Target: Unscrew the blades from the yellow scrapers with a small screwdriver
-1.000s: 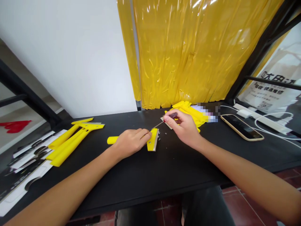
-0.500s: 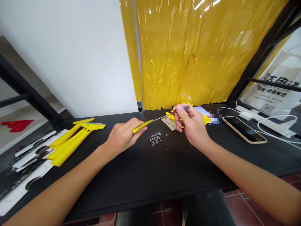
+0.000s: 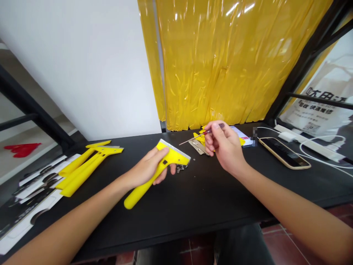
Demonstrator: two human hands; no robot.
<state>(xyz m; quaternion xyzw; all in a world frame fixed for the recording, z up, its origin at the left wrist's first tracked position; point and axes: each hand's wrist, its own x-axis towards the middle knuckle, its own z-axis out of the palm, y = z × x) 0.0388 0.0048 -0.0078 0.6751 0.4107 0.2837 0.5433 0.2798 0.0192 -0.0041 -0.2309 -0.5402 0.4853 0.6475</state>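
My left hand (image 3: 153,167) grips a yellow scraper (image 3: 143,187) by the neck, its flat head and metal edge turned up toward me and its handle slanting down to the left. In my right hand (image 3: 224,145) is a thin screwdriver (image 3: 190,140) with a dark handle; its shaft points left, and the tip is apart from the scraper. Small metal nuts and screws (image 3: 180,167) lie on the black table (image 3: 171,217), partly hidden behind the scraper's head. Flat metal plates (image 3: 199,147) and yellow plastic pieces (image 3: 199,137) lie behind my right hand.
More yellow scrapers (image 3: 82,173) lie at left beside white and black packaging cards (image 3: 41,209). A phone (image 3: 284,152), white cables and a power strip (image 3: 325,149) sit at right. A yellow plastic curtain (image 3: 220,66) and a white panel (image 3: 91,73) stand behind the table.
My left hand has turned the scraper from edge-on to its flat face and brought it slightly lower. The screwdriver tip, earlier at the scraper's head, is now apart from it.
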